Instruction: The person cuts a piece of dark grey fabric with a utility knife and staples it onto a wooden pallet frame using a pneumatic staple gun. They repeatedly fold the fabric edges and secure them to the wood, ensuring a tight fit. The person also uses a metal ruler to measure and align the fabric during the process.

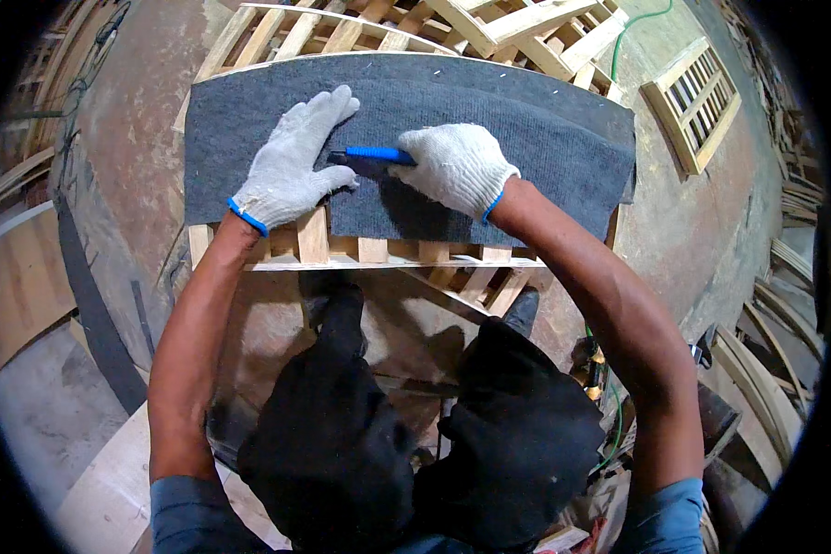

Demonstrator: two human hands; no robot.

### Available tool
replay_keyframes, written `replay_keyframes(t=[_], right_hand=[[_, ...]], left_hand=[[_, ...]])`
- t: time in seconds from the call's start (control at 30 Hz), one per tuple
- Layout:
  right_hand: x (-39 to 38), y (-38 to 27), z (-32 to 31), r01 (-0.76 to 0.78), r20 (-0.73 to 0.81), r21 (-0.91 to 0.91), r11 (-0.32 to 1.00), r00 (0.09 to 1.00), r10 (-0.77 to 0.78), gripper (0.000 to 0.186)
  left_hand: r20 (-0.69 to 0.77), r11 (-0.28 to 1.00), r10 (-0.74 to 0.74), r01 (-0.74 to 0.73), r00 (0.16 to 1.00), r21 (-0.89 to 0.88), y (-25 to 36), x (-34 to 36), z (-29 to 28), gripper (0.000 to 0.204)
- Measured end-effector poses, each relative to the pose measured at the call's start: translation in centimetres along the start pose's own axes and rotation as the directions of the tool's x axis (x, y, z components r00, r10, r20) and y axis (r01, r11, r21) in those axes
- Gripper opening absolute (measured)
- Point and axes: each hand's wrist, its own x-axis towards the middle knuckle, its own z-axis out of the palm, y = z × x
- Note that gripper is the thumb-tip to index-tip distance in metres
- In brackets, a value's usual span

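A dark grey ribbed carpet sheet (pixel 526 120) lies over a curved wooden slatted frame (pixel 312 242) in front of me. My left hand (pixel 295 152), in a white knitted glove with a blue cuff, presses flat on the left part of the sheet, thumb apart from the fingers. In my right hand (pixel 457 166), gloved the same way, is a blue utility knife (pixel 371 153), its dark tip pointing left toward my left thumb. Near that tip, the sheet has a cut edge running down to the frame's front, where bare slats show on the left.
More slatted wooden frames (pixel 526 32) are stacked beyond the sheet. Another small frame (pixel 697 106) lies on the floor at the far right, near a green hose (pixel 619 42). Curved wood strips (pixel 757 397) pile up at the right; a plywood panel (pixel 23 286) is at the left.
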Motion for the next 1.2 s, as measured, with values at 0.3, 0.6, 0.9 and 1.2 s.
replay_keyframes(t=[0.3,0.6,0.9,1.2], right_hand=[[0.8,-0.1,0.5,0.051,-0.045,0.013,0.999,0.998,-0.05,0.028],[0.5,-0.4,0.1,0.052,-0.031,-0.067,0.996,0.998,-0.054,0.022],[-1.2,1.3,-1.5,0.019,0.063,-0.175,0.984,0.998,-0.008,0.026],[-1.9,1.2,-2.0,-0.041,0.063,-0.074,0.996,0.997,0.045,0.029]], left_hand=[[-0.022,0.991,-0.022,0.019,1.0,-0.129,-0.9,-0.1,-0.5,0.1],[-0.031,0.998,-0.032,0.034,0.999,0.06,0.8,0.1,0.2,0.09],[-0.026,0.998,-0.009,0.01,1.0,0.055,1.0,-0.1,0.0,0.089],[-0.034,0.999,0.001,0.0,0.999,0.04,0.5,0.0,0.3,0.089]])
